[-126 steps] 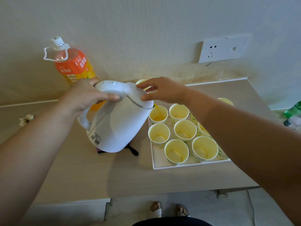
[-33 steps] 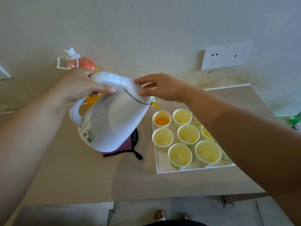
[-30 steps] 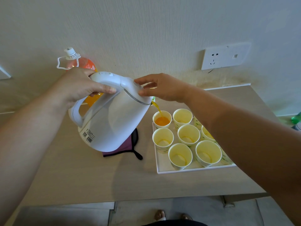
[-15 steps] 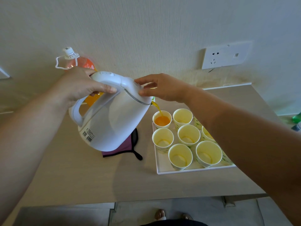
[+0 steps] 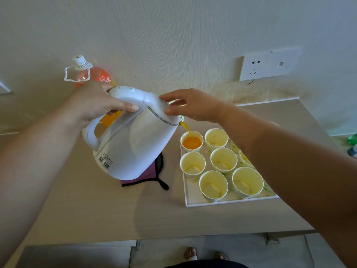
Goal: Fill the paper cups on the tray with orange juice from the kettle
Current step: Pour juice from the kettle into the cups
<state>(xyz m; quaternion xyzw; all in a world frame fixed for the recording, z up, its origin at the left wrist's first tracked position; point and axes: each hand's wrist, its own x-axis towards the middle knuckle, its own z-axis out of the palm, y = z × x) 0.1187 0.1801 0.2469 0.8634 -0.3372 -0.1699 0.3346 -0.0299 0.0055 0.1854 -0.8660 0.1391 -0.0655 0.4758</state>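
Kettle (image 5: 135,147), centre: white, grey lid seam, black barcode label.
Cups (image 5: 213,185), right of centre: pale yellow inside, white outside with green print.
Juice (image 5: 191,142): orange.
Tray (image 5: 222,202): white.
Cloth (image 5: 148,176), below the kettle: purple, black trim.
Bottle (image 5: 92,76), upper left: orange, white cap.
Table (image 5: 96,209): beige woodgrain.
Wall (image 5: 173,35): cream, fine vertical lines.
Socket (image 5: 268,64), upper right: white.

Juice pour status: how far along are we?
Done: no cup plainly finished. In hand: left hand grips the tilted kettle, right hand steadies its lid, juice streaming into the far-left cup, already well filled. Left: five empty cups on the tray, plus others partly hidden behind the right forearm.
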